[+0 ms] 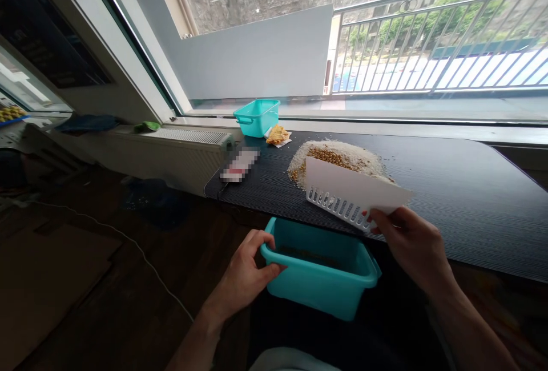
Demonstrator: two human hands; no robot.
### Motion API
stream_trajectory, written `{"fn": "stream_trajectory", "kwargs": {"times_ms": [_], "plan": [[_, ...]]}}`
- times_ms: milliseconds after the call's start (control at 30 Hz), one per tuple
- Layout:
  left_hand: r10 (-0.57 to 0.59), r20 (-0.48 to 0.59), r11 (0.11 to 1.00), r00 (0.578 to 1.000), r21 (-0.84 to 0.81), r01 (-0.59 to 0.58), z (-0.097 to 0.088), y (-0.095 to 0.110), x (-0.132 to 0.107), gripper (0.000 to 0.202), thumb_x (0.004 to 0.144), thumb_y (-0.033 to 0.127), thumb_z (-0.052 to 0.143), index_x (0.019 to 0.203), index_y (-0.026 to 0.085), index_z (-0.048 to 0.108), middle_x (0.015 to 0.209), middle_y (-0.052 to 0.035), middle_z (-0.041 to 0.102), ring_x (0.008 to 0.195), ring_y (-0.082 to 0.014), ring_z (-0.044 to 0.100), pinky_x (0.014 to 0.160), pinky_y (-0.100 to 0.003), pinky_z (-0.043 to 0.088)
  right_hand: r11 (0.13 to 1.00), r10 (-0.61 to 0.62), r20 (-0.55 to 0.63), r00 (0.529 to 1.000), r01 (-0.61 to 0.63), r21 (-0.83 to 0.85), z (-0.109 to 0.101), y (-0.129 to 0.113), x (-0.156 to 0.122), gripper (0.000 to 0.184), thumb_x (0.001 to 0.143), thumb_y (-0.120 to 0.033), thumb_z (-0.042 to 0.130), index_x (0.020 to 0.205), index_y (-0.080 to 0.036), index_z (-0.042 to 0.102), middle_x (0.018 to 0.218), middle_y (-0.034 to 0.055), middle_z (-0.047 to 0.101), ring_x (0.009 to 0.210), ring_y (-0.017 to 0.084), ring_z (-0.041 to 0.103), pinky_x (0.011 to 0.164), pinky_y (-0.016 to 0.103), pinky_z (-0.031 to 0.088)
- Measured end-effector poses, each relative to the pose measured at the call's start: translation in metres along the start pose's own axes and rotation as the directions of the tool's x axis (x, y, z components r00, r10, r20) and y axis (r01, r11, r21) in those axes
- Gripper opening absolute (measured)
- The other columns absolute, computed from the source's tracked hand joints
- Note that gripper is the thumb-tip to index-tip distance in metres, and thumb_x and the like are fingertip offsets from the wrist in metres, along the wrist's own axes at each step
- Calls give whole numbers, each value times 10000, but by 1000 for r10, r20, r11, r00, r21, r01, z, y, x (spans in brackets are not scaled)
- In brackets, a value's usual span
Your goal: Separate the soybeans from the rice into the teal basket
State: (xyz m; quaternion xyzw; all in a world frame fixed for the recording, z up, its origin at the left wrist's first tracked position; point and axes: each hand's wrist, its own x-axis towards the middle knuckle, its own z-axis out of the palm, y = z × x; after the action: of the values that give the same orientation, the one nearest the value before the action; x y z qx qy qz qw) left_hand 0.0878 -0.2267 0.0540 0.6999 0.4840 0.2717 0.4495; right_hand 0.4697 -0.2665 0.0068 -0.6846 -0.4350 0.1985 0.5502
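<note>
"Grip, left hand (245,267)?"
"Clasping the rim of a turquoise tub (314,291), below the near edge of the counter (462,200)."
"And the right hand (414,245)?"
"Holding a white slotted plastic panel (349,184) at that edge; behind it, white grains (342,147) and golden kernels (327,158) lie heaped toward the far edge."

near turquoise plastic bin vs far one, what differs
The left hand holds the near turquoise bin; no hand touches the far turquoise bin. The near bin is at the front edge of the black tabletop, the far bin at its back. Both are open-topped.
</note>
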Motion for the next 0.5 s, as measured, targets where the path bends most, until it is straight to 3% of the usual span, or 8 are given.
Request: {"fn": "stream_trajectory", "kwargs": {"times_ms": [167, 367, 500], "plan": [[-8, 8, 1000, 1000, -12, 8, 5, 0, 1, 207, 922, 391, 894, 989, 281, 731, 1059, -8, 706, 985, -282, 733, 874, -352, 595, 998, -21, -243, 970, 6, -62, -8, 17, 1, 507, 919, -825, 920, 953, -320, 921, 876, 56, 941, 665, 316, 887, 654, 437, 759], [-24, 36, 999, 999, -30, 25, 11, 2, 1, 193, 915, 363, 886, 995, 284, 729, 1062, -6, 704, 981, -277, 710, 842, -333, 588, 990, 43, -258, 965, -76, -120, -52, 10, 5, 420, 893, -726, 980, 980, -321, 912, 910, 56, 951, 766, 357, 935, 794, 492, 782], [-24, 64, 999, 998, -31, 26, 15, 3, 2, 196, 930, 372, 895, 999, 282, 735, 1061, -6, 701, 973, -273, 713, 814, -324, 584, 988, 25, -286, 958, -68, -141, -66, 3, 14, 336, 930, -667, 964, 928, -338, 892, 819, 43, 906, 821, 374, 945, 839, 497, 779]]}}
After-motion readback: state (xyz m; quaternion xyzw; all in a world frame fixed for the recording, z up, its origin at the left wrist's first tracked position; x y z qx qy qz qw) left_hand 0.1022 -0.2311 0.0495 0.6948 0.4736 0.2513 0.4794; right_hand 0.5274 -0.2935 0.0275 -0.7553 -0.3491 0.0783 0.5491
